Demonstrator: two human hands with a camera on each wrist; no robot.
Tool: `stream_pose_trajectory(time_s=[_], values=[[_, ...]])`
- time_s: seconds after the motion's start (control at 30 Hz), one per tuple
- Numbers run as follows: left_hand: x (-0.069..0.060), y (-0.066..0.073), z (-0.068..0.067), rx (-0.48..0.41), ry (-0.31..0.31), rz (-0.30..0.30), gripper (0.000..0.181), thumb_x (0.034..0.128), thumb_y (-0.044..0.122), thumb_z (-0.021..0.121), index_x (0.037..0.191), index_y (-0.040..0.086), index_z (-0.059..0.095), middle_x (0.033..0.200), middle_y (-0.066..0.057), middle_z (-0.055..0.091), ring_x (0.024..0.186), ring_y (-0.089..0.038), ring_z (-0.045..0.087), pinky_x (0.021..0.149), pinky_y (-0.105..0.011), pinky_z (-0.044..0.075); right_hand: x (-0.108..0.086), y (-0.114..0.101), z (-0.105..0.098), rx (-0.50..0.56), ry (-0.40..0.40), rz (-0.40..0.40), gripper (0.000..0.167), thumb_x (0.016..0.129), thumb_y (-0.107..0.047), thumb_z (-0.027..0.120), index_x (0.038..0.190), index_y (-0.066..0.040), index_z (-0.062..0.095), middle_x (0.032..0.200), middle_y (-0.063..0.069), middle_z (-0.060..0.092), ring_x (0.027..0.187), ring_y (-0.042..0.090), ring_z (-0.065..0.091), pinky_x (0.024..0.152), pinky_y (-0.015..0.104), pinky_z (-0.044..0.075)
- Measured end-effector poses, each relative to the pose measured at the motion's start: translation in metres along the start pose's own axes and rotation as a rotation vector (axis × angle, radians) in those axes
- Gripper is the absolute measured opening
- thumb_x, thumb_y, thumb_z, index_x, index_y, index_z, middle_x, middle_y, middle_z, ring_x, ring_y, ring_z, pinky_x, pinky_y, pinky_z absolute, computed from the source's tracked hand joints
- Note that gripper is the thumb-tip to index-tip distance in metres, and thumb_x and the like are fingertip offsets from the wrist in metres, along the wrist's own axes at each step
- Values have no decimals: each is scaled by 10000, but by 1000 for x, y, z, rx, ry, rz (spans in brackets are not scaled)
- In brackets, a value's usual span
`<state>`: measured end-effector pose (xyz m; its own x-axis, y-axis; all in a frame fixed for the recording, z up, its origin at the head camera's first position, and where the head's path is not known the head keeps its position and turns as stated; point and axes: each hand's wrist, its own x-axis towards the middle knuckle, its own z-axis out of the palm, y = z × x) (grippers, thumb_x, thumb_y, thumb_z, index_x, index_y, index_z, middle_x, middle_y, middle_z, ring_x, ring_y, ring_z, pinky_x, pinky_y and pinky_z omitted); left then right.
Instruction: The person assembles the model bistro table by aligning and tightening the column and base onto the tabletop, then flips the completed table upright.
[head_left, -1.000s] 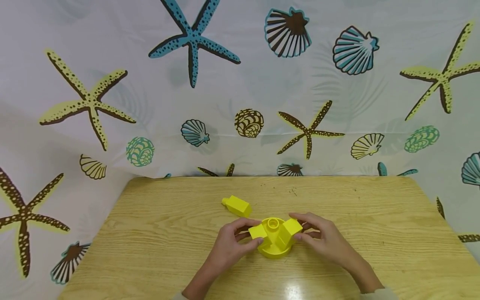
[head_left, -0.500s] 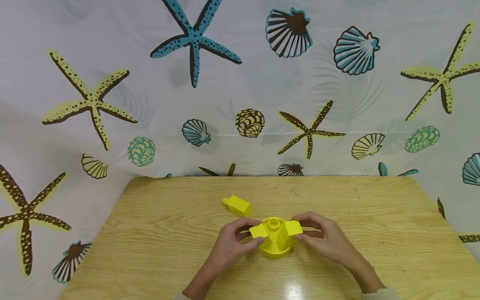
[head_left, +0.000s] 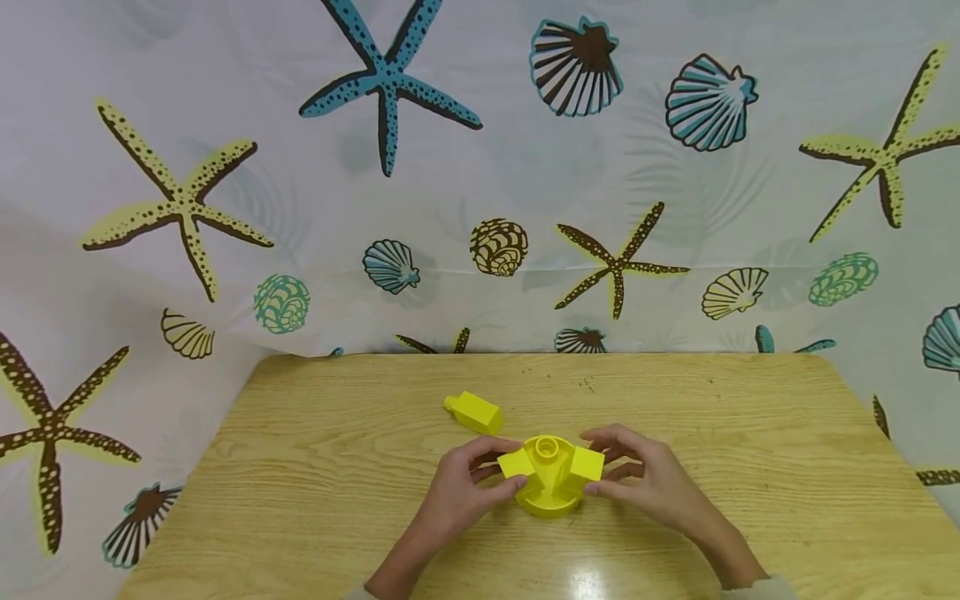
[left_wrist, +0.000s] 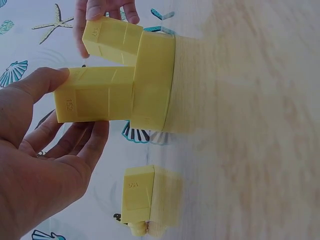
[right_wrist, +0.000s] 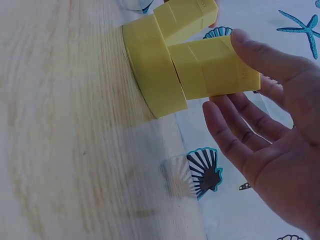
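A round yellow base (head_left: pixel 550 507) sat on the wooden table (head_left: pixel 337 467), the left block (head_left: pixel 516 463) and the right block (head_left: pixel 587 464) upright in it. The right block had turned from its angle half a second earlier, suggesting its fit was being adjusted. The right hand (head_left: pixel 656 479) held it loosely, fingers bent; the left hand (head_left: pixel 465 479) gripped the left block. A third block (head_left: pixel 477 412) lay behind, before a seashell-print cloth (head_left: pixel 450 192)

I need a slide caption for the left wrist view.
The left hand grips a yellow block projecting from a round base, while a loose block lies on the table.
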<state>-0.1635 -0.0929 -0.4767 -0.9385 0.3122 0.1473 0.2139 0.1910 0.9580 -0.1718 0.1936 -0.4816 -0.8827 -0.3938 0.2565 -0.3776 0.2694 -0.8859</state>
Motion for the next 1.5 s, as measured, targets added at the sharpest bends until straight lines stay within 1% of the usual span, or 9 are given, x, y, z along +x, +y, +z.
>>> stream_pose_trajectory(time_s=[0.13,0.33,0.43,0.57,0.67,0.9,1.17,1.3,1.5], values=[[0,0,0,-4,-1,5,336,900,81,803,1216,24,704,1273,-140,662,1213,-314,626,992,-355,558,0,-1,2,-30,-15,-52,495,846,-155,862,1298,-65,680,1216,61,690,937,230,664,765,350,640],[0,0,0,1,-2,4,333,900,87,805,1214,34,707,1276,-137,662,1219,-317,623,995,-354,556,-1,-3,4,-62,-4,-44,493,800,-193,902,1227,-77,684,1151,45,697,887,207,664,742,352,642],[-1,0,-1,1,-4,-2,336,904,95,804,1220,36,706,1284,-134,658,1229,-327,617,1001,-357,552,-1,-5,5,-63,-13,-40,497,803,-217,901,1215,-57,674,1151,54,700,930,212,690,791,343,636],[0,1,-1,3,0,-5,353,902,100,807,1227,15,698,1281,-132,658,1229,-334,616,996,-357,555,-1,-6,7,-64,-8,-46,476,847,-211,870,1239,-27,671,1190,87,715,1010,211,725,860,309,613],[0,1,0,13,9,-3,364,893,99,815,1223,2,696,1264,-132,662,1212,-331,626,984,-359,563,-1,-5,9,-85,26,-54,452,870,-191,850,1250,-19,676,1187,113,729,1001,195,739,847,283,609],[0,3,1,22,14,3,365,880,61,819,1216,-14,696,1254,-142,667,1183,-323,639,968,-351,573,-3,-4,13,-114,104,-53,339,854,-167,861,1145,-65,718,1090,106,755,918,187,757,782,280,623],[0,3,-3,27,-7,18,368,884,51,812,1228,-21,700,1207,-127,677,1140,-281,657,969,-321,569,-4,-4,21,-155,176,-142,316,807,-57,881,1069,-38,707,1048,131,765,886,230,765,742,283,626],[0,2,-4,18,-3,24,371,883,44,811,1232,-25,704,1171,-128,679,1119,-273,666,964,-317,570,-5,-3,24,-175,191,-157,319,795,-22,880,1059,-24,700,1042,148,765,886,239,765,738,274,624],[0,1,-4,9,-1,19,375,877,37,815,1230,-25,707,1169,-132,680,1130,-280,663,961,-324,573,-5,-5,22,-161,183,-123,299,817,-84,880,1054,-40,704,1042,130,767,892,234,765,750,274,623]])
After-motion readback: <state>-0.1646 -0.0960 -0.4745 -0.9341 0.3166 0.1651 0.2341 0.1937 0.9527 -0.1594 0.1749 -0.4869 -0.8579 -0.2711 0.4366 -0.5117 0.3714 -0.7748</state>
